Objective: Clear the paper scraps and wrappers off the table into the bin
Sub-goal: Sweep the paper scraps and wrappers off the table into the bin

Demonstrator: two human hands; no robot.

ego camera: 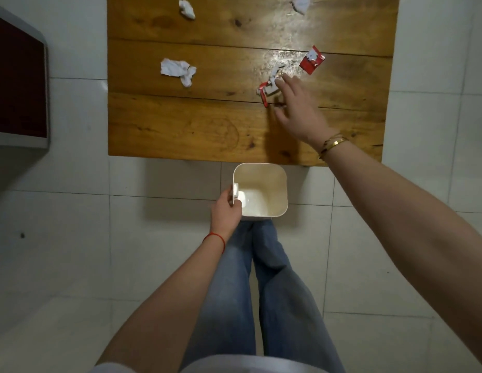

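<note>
A wooden table (196, 130) carries several scraps. A crumpled white paper (177, 70) lies at mid left, another white paper (187, 8) at the far left, a third white paper (300, 4) at the far right. A red and white wrapper (312, 60) lies at the right. A torn red and white wrapper (269, 88) sits under the fingertips of my right hand (297, 109), whose fingers are spread over it. My left hand (225, 211) grips the handle of a cream bin (277, 173), held just below the table's near edge. The bin looks empty.
White tiled floor (72, 238) surrounds the table. A dark red cabinet with a grey frame (19, 84) stands at the left. My legs in blue jeans (261, 292) are below the bin.
</note>
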